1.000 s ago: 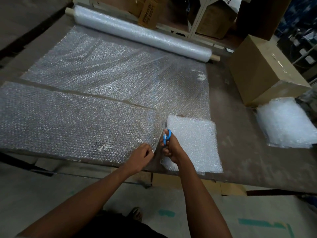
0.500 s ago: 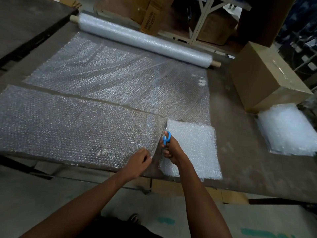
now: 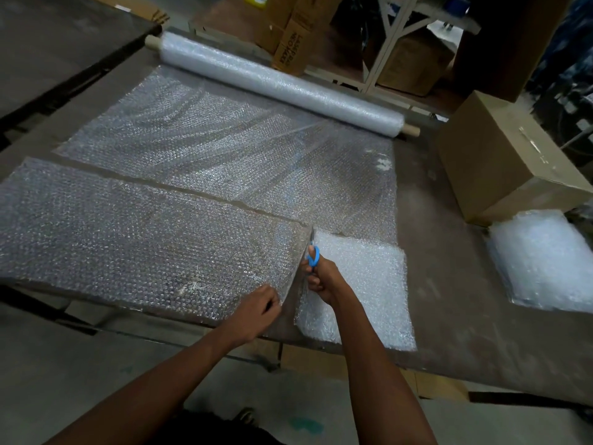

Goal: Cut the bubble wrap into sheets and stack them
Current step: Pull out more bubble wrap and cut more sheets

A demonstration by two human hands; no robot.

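My right hand point(image 3: 322, 279) grips the blue-handled scissors point(image 3: 313, 252), fingers curled through the loops, and the blades point away from me toward the far side of the table point(image 3: 449, 284). They stand at the far end of the cut line, where the near strip of bubble wrap point(image 3: 138, 232) meets the small white stack of cut sheets point(image 3: 362, 287). My left hand point(image 3: 261, 308) pinches the near right corner of the strip and lifts its cut edge a little. The strip lies with its long axis from left to right along the near edge of the table; it is clear and glittering, and the dark table shows through it. Behind it a wider unrolled sheet point(image 3: 231, 149) runs to the roll point(image 3: 279, 83), which lies slanted across the far side. The small stack under my right forearm looks milky white and thick. A bigger white pile point(image 3: 545, 261) lies well apart at the right, just beside a brown cardboard box point(image 3: 500, 162).
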